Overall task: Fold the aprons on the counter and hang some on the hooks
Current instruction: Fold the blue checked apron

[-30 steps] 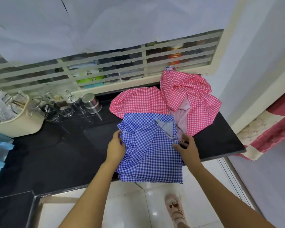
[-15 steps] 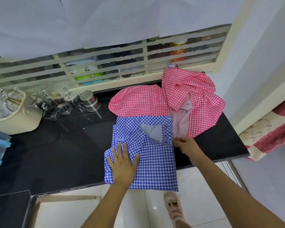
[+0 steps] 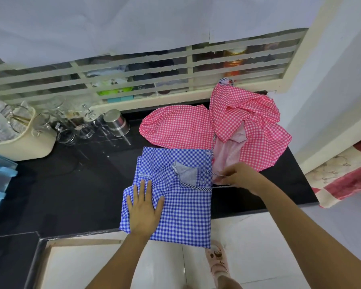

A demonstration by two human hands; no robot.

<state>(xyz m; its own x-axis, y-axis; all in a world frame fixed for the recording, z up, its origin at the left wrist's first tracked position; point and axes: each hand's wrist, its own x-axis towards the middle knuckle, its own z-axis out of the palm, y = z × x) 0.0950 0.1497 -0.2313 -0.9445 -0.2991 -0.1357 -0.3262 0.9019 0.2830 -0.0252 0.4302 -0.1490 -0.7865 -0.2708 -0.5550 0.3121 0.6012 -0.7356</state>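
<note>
A blue checked apron (image 3: 186, 209) lies folded at the front edge of the black counter (image 3: 71, 184), its lower part hanging over the edge. My left hand (image 3: 144, 207) presses flat on its left side with fingers spread. My right hand (image 3: 240, 177) pinches a thin striped strap at the apron's right edge. Behind lies a folded pink checked apron (image 3: 177, 128), and a crumpled pink checked apron (image 3: 254, 126) is heaped at the back right. No hooks are in view.
A steel cup (image 3: 117, 123) and several glass jars (image 3: 71, 130) stand at the back left beside a cream basket (image 3: 23, 144). A barred window (image 3: 175, 74) runs behind the counter. A white wall (image 3: 331, 90) closes the right side. My slippered foot (image 3: 217, 261) is on the tiled floor.
I laid the blue apron down flat on the counter. My left hand went from gripping its edge to pressing flat on it. My right hand shifted to pinching the strap.
</note>
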